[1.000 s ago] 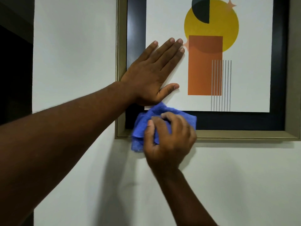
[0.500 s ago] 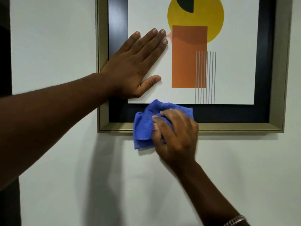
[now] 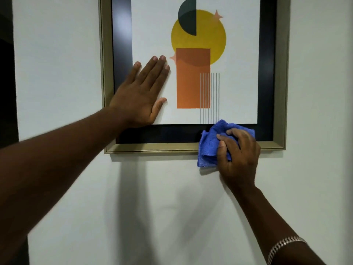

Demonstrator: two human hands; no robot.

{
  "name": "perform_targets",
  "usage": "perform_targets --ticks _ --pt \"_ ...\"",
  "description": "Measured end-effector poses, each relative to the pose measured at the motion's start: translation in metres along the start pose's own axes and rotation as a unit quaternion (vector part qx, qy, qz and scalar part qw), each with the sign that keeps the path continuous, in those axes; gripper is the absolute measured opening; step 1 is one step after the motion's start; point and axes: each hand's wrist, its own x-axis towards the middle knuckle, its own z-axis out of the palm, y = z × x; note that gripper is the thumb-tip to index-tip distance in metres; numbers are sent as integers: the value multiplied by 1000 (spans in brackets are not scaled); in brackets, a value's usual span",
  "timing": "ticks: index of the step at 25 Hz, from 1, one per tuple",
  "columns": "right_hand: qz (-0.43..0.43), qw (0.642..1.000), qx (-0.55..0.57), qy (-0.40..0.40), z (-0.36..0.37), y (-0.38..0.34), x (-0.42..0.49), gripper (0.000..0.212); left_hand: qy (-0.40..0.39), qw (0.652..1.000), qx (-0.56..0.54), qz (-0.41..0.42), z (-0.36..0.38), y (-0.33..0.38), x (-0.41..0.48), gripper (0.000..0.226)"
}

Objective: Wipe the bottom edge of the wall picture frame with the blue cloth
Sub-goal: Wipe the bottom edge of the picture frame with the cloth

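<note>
Pressing the blue cloth (image 3: pixel 209 148) against the frame's bottom edge (image 3: pixel 152 147), my right hand (image 3: pixel 238 155) clutches it bunched; fabric hangs below my thumb. My left hand (image 3: pixel 141 96) lies flat, grasping nothing, up-left of the grip.

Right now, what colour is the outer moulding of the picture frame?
A muted gold, champagne tone, seen in the head view on the picture frame, with a black inner border.

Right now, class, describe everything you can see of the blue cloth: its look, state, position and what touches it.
The bright blue, fuzzy terry-like cloth is bunched into soft folds in the grip of the right hand. It is pressed over the bottom edge of the gold-coloured wall picture frame, right of centre. Its top overlaps the black inner border; its lower corner hangs below the frame against the white wall.
</note>
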Motion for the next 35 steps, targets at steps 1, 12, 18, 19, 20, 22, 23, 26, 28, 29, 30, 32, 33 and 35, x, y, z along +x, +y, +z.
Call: perform_targets --ticks 1,12,18,19,20,22,23,26,28,29,30,32,33,35 --pt "10 1000 2 -18 -5 -5 1 25 -7 999 -27 -36 -3 13 -5 75" --pt "89 926 197 -309 -65 5 36 37 -28 949 -193 -249 -41 190 -33 42" --pt "91 938 192 -274 -77 10 28 26 15 811 -395 -432 -51 220 -12 19" --pt "79 942 174 -278 -77 12 25 26 28 797 -406 -447 -54 223 -11 18" --pt "69 946 153 -279 -78 14 24 26 38 785 -415 -459 -55 225 -11 18" --pt "61 952 119 -274 -79 18 25 27 37 779 -413 -470 -55 229 -11 17" --pt "59 954 109 -275 -80 20 25 28 31 780 -407 -474 -55 233 -11 18" --pt "58 954 95 -280 -84 24 24 30 39 767 -403 -497 -57 248 -8 18" --pt "70 952 90 -285 -87 27 26 31 42 759 -408 -505 -59 257 -2 18" --pt "72 951 85 -288 -88 30 26 31 40 756 -411 -508 -59 260 1 19" --pt "69 951 77 -291 -90 33 27 31 38 754 -413 -510 -59 262 5 20" --pt "69 951 56 -298 -95 40 27 33 34 756 -417 -504 -59 266 10 21" --pt "76 950 47 -299 -97 43 27 33 31 761 -418 -495 -59 266 11 20" --pt "88 950 34 -298 -98 41 29 34 24 771 -420 -479 -58 259 13 15"
